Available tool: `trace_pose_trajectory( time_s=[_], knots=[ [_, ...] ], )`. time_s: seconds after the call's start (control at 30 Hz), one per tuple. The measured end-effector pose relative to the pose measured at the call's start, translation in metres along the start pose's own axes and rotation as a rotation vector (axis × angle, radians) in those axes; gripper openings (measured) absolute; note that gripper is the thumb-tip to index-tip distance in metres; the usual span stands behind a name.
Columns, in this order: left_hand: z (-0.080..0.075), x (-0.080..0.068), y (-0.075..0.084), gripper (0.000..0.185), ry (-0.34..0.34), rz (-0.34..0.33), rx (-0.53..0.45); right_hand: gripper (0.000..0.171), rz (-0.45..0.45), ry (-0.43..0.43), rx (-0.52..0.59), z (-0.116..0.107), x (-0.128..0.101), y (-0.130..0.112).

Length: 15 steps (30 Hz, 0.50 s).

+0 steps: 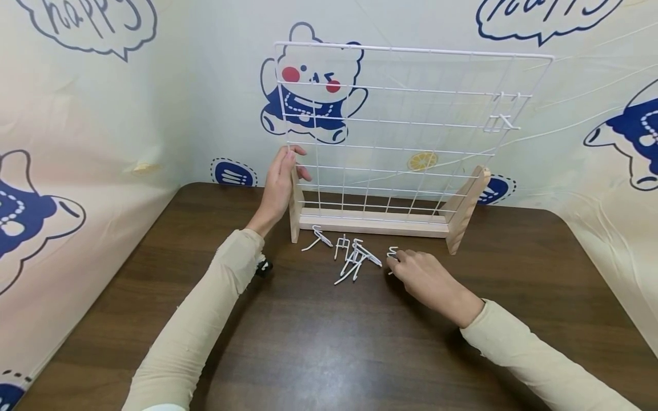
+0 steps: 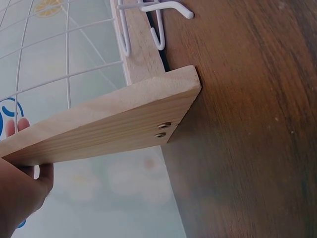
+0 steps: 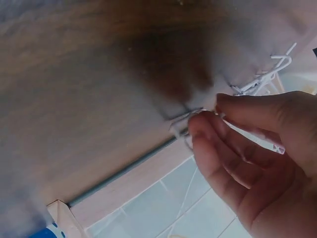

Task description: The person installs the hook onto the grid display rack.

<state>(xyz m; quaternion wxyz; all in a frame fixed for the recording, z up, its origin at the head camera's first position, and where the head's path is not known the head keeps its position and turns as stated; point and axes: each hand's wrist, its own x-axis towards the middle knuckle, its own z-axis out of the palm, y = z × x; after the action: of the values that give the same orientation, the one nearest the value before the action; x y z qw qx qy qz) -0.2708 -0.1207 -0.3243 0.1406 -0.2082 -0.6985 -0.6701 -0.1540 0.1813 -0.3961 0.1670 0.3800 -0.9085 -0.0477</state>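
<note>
A white wire grid [image 1: 406, 131] stands upright in a pale wooden base [image 1: 375, 222] at the back of the dark table. My left hand [image 1: 289, 166] grips the left wooden foot [image 2: 114, 124] and the grid's edge, thumb in front. Several white wire hooks [image 1: 352, 257] lie loose in front of the base. My right hand [image 1: 394, 261] rests on the table to their right and pinches one white hook [image 3: 190, 119] between thumb and fingertips. Another hook [image 1: 501, 117] hangs high on the grid's right side.
Cartoon-printed cloth [image 1: 103, 131] walls the table at the back and on both sides. The brown wooden table [image 1: 329, 354] stretches towards me between my two sleeved forearms. The base's right foot [image 1: 465, 208] angles out towards the front.
</note>
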Motion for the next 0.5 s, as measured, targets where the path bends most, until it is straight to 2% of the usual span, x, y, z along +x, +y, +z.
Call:
trace_pose_trajectory(
  time_s=[0.5],
  knots=[
    [0.000, 0.000, -0.002, 0.036, 0.006, -0.001, 0.005, 0.009, -0.019, 0.094, 0.061, -0.011, 0.000, 0.008]
  ],
)
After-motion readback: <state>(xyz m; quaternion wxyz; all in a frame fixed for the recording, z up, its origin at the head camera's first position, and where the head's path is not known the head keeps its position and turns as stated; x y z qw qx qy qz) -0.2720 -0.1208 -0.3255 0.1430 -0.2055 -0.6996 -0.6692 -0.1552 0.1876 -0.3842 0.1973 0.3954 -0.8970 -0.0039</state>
